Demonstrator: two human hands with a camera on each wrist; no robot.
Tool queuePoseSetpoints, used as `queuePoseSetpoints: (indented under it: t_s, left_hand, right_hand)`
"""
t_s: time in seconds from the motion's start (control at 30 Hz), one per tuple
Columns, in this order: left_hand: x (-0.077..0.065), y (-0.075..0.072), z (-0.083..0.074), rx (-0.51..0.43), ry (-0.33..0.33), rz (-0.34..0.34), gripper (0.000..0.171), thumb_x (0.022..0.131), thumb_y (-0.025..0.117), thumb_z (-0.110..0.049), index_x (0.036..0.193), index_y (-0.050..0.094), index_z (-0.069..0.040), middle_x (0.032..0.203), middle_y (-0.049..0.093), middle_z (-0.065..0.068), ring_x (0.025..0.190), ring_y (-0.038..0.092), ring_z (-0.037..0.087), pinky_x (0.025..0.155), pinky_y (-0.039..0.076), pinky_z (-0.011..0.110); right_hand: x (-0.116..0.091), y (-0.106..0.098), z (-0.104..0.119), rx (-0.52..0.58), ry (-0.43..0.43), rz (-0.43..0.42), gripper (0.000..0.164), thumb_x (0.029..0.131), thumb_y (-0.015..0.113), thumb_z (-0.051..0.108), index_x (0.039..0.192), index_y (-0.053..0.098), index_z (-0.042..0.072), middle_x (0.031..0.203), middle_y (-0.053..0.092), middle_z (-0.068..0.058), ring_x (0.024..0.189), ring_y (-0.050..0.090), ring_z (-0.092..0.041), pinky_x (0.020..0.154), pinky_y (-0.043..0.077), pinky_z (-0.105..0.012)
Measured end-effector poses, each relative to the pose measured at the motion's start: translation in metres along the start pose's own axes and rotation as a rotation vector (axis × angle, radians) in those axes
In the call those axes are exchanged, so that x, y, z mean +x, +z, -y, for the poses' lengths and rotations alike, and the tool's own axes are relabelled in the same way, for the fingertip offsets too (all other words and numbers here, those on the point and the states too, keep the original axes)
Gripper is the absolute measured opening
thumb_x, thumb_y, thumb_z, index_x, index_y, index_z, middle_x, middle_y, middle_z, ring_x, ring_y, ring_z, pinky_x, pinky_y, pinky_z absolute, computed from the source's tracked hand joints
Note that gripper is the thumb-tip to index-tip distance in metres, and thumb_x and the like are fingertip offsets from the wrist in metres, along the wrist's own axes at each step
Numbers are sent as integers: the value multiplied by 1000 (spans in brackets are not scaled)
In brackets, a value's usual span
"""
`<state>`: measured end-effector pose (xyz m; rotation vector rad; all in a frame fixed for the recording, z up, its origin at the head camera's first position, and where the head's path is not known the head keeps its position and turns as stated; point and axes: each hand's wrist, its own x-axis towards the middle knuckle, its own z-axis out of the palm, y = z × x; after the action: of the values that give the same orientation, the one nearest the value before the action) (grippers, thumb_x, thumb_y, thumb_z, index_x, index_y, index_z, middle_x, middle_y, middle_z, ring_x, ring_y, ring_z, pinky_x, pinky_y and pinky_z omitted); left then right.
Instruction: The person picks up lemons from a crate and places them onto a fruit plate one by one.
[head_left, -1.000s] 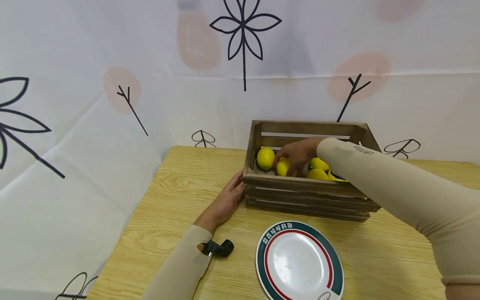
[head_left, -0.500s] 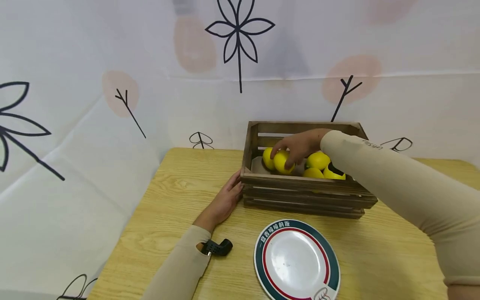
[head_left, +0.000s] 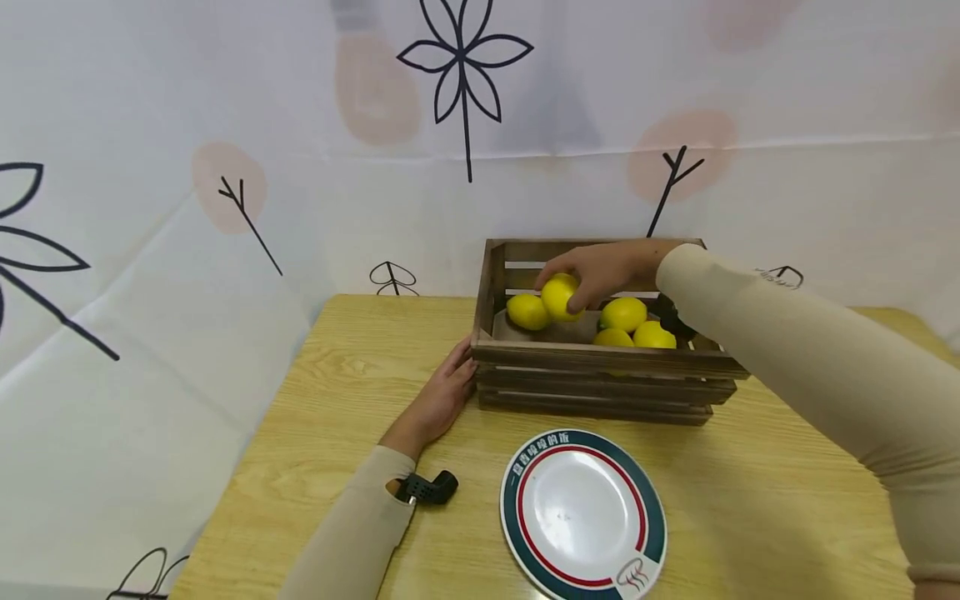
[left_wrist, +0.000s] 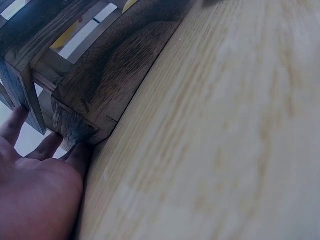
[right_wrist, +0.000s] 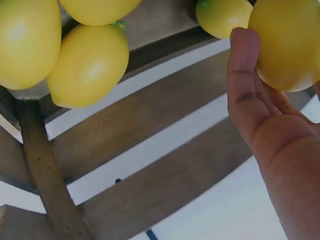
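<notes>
My right hand (head_left: 598, 268) grips a yellow lemon (head_left: 561, 297) between thumb and fingers, raised inside the brown slatted wooden crate (head_left: 600, 357). In the right wrist view the held lemon (right_wrist: 287, 45) fills the upper right corner, with the thumb along its side. Another lemon (head_left: 528, 312) lies at the crate's left end, and several more (head_left: 624, 315) are grouped toward the right. My left hand (head_left: 442, 392) rests against the crate's left end; in the left wrist view its fingertips (left_wrist: 47, 145) touch the lower corner slats.
A white plate (head_left: 581, 508) with a green and red rim sits in front of the crate on the light wooden table (head_left: 315, 467). A white patterned cloth (head_left: 225, 108) hangs behind and along the left side. A black wrist device (head_left: 429, 488) is strapped to my left forearm.
My right hand has taken hold of a lemon and lifted it up from among the others. The lemon at the left end now lies tipped over. My left hand stays against the crate.
</notes>
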<state>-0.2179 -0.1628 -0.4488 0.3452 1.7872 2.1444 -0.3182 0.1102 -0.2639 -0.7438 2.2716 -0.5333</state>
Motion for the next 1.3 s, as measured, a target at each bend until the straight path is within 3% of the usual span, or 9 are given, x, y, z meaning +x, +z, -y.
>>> queuePoseSetpoints:
  t_s: [0.17, 0.37, 0.8, 1.0, 1.3]
  left_hand:
    - [1, 2, 0, -15, 21, 11, 56, 109, 39, -25, 161, 18, -18, 168, 12, 9, 155, 11, 29, 126, 9, 46]
    - [0, 4, -2, -23, 13, 3, 55, 109, 37, -22, 161, 18, -18, 168, 11, 9, 156, 9, 28, 126, 8, 45]
    - [0, 3, -2, -10, 30, 12, 55, 109, 36, -24, 161, 18, -18, 167, 12, 9, 155, 11, 28, 126, 9, 45]
    - [0, 2, -3, -19, 39, 19, 57, 109, 40, -26, 161, 17, -17, 167, 13, 10, 155, 11, 28, 126, 8, 45]
    - [-1, 3, -3, -18, 36, 18, 56, 109, 36, -23, 161, 15, -16, 167, 12, 10, 155, 11, 28, 126, 8, 45]
  right_hand:
    - [-13, 0, -1, 86, -2, -57, 60, 85, 62, 9, 143, 48, 19, 146, 38, -12, 111, 48, -28, 88, 50, -37]
    - [-24, 4, 2, 30, -61, -127, 58, 86, 60, 9, 142, 49, 19, 132, 48, -15, 100, 52, -27, 81, 48, -37]
    - [-49, 16, 12, 20, -149, -252, 57, 87, 62, 9, 142, 50, 21, 136, 52, -10, 102, 54, -26, 82, 47, -37]
    - [-58, 28, 17, 5, -182, -323, 57, 88, 64, 11, 142, 50, 24, 129, 56, -10, 97, 58, -26, 80, 51, -36]
    - [-73, 50, 21, 4, -245, -412, 57, 90, 66, 12, 141, 50, 28, 134, 53, -5, 102, 57, -23, 88, 52, -38]
